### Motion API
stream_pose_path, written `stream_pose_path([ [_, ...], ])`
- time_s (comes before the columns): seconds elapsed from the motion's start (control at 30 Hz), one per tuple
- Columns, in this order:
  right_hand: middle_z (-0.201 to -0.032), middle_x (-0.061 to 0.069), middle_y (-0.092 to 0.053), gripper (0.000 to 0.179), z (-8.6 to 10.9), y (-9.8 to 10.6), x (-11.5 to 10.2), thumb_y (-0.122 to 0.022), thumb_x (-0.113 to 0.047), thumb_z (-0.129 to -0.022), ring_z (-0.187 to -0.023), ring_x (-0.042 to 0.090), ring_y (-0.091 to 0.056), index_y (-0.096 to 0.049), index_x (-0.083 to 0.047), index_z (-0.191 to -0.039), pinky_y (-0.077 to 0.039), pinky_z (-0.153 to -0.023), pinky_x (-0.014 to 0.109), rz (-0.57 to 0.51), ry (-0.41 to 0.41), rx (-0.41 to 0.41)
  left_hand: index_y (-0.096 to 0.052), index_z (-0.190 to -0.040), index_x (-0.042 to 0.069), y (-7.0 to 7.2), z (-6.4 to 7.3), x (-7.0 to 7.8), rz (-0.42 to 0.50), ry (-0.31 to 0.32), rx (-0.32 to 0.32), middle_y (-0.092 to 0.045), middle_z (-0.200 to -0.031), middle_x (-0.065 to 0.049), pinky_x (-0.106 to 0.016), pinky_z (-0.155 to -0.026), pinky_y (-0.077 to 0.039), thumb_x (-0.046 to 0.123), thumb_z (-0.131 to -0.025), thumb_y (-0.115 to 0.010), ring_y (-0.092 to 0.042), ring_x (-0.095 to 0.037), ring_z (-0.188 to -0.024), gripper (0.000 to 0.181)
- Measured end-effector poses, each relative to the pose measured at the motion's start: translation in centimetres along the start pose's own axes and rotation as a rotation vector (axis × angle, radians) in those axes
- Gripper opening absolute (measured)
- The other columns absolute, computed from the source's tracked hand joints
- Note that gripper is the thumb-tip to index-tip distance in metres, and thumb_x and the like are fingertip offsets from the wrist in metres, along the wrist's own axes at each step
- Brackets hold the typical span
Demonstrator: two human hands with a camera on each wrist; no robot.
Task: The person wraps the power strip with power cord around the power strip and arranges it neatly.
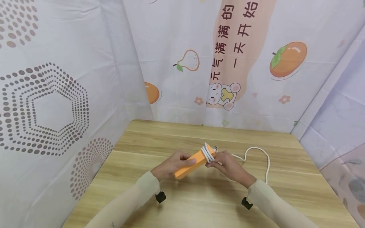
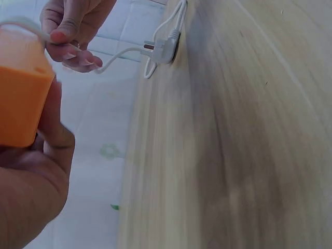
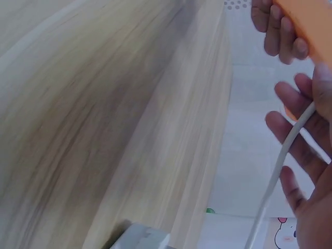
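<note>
Orange and smooth-sided, the bar [image 1: 183, 171] sits in the curled fingers of my left hand [image 1: 172, 164], held tilted above the tabletop [image 1: 199, 205]. My right hand [image 1: 229, 166] pinches the white cord [image 1: 268, 161] between thumb and finger, just beside the bar's far end; its other fingers spread loosely in the right wrist view. Several turns of cord circle the bar near that far end. I take the step in hand to be winding; the next move, as I judge it from my remote seat, calls for a firm left grip while the right carries the cord round again under light tension. Beyond the right hand, slack cord loops across the tabletop, and the left wrist view shows a white plug [image 2: 165, 50] lying there. Farther out hangs a printed curtain [image 1: 171, 31].
</note>
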State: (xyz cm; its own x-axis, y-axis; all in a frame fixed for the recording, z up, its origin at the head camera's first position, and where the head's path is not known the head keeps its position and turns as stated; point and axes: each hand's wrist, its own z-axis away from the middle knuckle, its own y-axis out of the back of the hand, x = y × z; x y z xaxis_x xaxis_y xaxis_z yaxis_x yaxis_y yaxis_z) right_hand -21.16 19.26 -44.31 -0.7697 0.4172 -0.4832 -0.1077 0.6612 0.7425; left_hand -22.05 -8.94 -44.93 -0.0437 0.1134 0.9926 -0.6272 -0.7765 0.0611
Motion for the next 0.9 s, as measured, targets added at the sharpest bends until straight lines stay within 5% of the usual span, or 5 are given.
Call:
stream_pose_path([
  [0.23, -0.101, -0.008, -0.075, 0.015, 0.8, 0.3, 0.5, -0.082, -0.012, -0.085, -0.091, 0.01, -0.063, -0.078, -0.016, -0.099, -0.048, -0.08, 0.038, 0.081, 0.009, -0.06, -0.076, -0.115, 0.007, 0.4, 0.4, 0.4, -0.123, -0.09, -0.141, -0.069, -0.105, -0.003, -0.03, -0.077, -0.051, 0.041, -0.092, -0.076, -0.059, -0.015, -0.091, 0.042],
  [0.43, -0.09, -0.005, -0.072, 0.025, 1.0, -0.1, 0.9, -0.085, 0.0, -0.078, -0.086, 0.011, -0.065, -0.074, -0.012, -0.096, -0.052, -0.086, 0.045, 0.165, 0.112, -0.115, -0.079, -0.106, 0.022, 0.4, 0.4, 1.4, -0.332, -0.176, -0.246, -0.07, -0.098, 0.002, -0.025, -0.072, -0.045, 0.043, -0.091, -0.078, -0.054, -0.01, -0.082, 0.026],
  [0.67, -0.094, -0.017, -0.074, 0.021, 0.2, -0.5, 0.1, -0.085, -0.015, -0.083, -0.081, 0.0, -0.058, -0.079, -0.022, -0.101, -0.046, -0.082, 0.036, 0.198, 0.218, -0.248, -0.08, -0.102, 0.028, -0.1, 0.1, 1.5, -0.449, -0.159, -0.333, -0.07, -0.094, 0.007, -0.022, -0.066, -0.041, 0.041, -0.088, -0.081, -0.051, -0.007, -0.075, 0.018],
  [0.9, -0.079, -0.02, -0.067, 0.02, 0.1, -1.3, 0.2, -0.089, -0.017, -0.079, -0.067, -0.001, -0.035, -0.077, -0.029, -0.09, -0.038, -0.074, 0.029, 0.373, 0.395, -0.263, -0.08, -0.099, 0.028, -0.8, -0.1, 1.2, -0.612, -0.167, -0.383, -0.07, -0.093, 0.014, -0.02, -0.063, -0.045, 0.046, -0.086, -0.083, -0.055, -0.003, -0.073, 0.023],
])
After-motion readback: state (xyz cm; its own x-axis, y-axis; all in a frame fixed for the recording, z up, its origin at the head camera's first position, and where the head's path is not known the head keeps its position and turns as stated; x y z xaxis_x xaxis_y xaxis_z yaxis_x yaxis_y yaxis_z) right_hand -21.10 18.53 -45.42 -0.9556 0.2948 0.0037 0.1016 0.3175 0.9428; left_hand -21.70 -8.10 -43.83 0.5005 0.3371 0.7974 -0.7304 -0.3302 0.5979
